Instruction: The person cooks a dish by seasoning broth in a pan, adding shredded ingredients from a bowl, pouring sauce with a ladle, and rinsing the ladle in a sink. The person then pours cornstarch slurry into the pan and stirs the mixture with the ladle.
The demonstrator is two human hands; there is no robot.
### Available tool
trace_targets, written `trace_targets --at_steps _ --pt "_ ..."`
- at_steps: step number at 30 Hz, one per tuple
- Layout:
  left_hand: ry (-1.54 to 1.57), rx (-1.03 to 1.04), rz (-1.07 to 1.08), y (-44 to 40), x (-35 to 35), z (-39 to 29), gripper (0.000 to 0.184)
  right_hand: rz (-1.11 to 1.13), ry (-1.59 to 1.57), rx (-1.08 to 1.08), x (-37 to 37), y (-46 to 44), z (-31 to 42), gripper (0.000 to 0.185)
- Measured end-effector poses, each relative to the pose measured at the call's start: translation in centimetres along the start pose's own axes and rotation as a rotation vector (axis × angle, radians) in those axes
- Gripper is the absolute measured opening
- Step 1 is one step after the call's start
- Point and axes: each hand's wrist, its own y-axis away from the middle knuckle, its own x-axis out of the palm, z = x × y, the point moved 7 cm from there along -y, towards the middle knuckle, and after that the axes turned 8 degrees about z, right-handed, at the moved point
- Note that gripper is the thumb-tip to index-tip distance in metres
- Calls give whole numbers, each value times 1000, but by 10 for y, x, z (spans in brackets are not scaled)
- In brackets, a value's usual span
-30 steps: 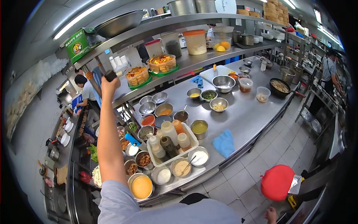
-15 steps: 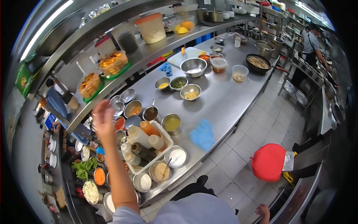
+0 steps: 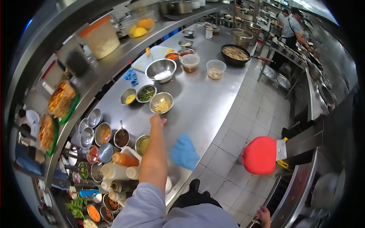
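Note:
My left hand (image 3: 157, 120) is at the near rim of a metal bowl of pale yellow strips (image 3: 162, 106), its thumb apart from the other fingers; whether it touches the rim is unclear. Beside that bowl are a bowl of chopped greens (image 3: 146, 93) and a bowl with something yellow (image 3: 129, 97). Low on the right, my right hand (image 3: 263, 216) has curled fingers around something I cannot make out. A blue cloth (image 3: 184, 151) lies near the table's front edge, right of my left forearm.
Squeeze bottles (image 3: 115, 171) and sauce bowls stand at the left. A large metal bowl (image 3: 161, 70), lidded tub (image 3: 189, 63) and black pan (image 3: 234, 54) are farther back. A shelf (image 3: 91, 85) runs along the left. A red round-topped object (image 3: 260, 155) stands right. Co-workers (image 3: 292, 28) stand far back.
My left hand has come down from the shelf side, where it held a dark object, to the bowl of strips. That object is no longer visible. The view has swung right.

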Motion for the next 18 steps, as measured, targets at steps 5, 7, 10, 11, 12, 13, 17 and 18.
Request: trace_targets --at_steps 5,7,10,11,12,13,17,18 --pt "273 183 134 -31 16 30 26 -47 -30 210 -24 40 -166 48" --pt "344 314 121 -14 17 19 20 -177 74 367 -27 86 -194 51" --pt "343 349 63 16 22 26 20 -177 -110 398 3 128 -197 48" --pt "333 373 84 28 24 31 21 -167 -234 437 13 140 -194 47" --pt "332 364 97 43 28 37 21 -49 -465 136 14 134 -234 54" --pt "308 352 136 62 36 43 20 -62 -477 132 22 128 -229 54" --pt "192 313 390 148 74 84 18 -146 -198 115 55 129 -173 50" --pt "185 292 427 179 82 97 18 -154 -192 71 58 135 -176 49"
